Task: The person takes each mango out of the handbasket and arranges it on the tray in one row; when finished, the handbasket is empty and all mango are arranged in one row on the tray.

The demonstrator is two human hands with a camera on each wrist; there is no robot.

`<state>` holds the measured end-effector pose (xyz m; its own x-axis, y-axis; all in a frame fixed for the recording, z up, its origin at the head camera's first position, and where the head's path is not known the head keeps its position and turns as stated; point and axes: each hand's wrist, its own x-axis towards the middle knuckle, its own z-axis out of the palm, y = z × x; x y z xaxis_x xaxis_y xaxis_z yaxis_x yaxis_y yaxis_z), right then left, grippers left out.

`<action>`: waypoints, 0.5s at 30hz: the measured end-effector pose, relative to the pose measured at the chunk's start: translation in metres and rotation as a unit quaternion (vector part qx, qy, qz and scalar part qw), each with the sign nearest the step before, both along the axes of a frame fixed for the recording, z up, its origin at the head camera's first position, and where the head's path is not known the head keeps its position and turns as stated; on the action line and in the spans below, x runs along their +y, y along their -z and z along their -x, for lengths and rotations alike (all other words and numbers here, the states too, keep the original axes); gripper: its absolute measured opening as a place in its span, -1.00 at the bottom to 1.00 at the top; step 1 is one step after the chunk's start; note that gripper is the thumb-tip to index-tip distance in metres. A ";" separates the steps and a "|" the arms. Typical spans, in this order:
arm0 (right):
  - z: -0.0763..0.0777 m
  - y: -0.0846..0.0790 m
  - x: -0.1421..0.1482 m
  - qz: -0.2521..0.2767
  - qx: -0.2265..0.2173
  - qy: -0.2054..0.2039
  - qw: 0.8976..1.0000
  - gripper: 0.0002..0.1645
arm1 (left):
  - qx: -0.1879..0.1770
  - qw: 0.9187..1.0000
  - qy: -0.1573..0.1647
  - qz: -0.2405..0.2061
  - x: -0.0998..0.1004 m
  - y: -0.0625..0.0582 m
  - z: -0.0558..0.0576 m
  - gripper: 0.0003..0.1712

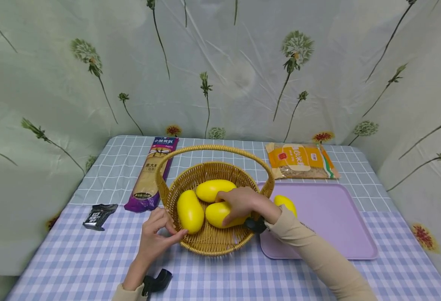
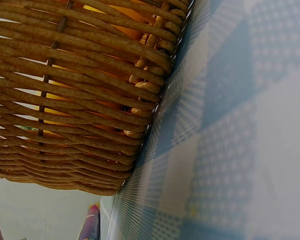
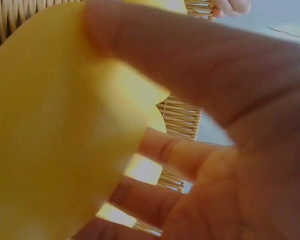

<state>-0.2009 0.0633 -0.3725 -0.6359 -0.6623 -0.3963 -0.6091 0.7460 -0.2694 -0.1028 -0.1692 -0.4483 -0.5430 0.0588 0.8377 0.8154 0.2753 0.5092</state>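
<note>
A woven wicker basket (image 1: 214,251) with a tall handle stands on the checked cloth. Two yellow mangoes, one at the left (image 1: 190,211) and one at the back (image 1: 214,190), lie inside it. My right hand (image 1: 241,202) reaches in from the right and grips a third mango (image 1: 220,215). In the right wrist view, the thumb lies on one side of this mango (image 3: 50,120) and the fingers on the other. My left hand (image 1: 158,234) pinches the basket's near left rim. The left wrist view is mostly filled by the basket's wall (image 2: 65,110).
Right of the basket lies a purple tray (image 1: 329,221) with another mango (image 1: 285,203) on it, partly hidden by my right arm. An orange grain bag (image 1: 303,161) is behind the tray. A pasta pack (image 1: 150,175) and a small black packet (image 1: 99,216) lie to the left.
</note>
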 end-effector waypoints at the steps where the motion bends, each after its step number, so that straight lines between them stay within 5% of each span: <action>1: 0.000 0.000 0.001 0.007 0.002 -0.001 1.000 -0.31 | 0.000 1.000 0.001 0.000 0.000 0.000 0.000 -0.54; 15: -0.013 -0.007 0.014 0.150 0.010 0.025 0.988 -0.21 | -0.007 1.000 -0.002 0.001 0.001 -0.003 -0.001 -0.54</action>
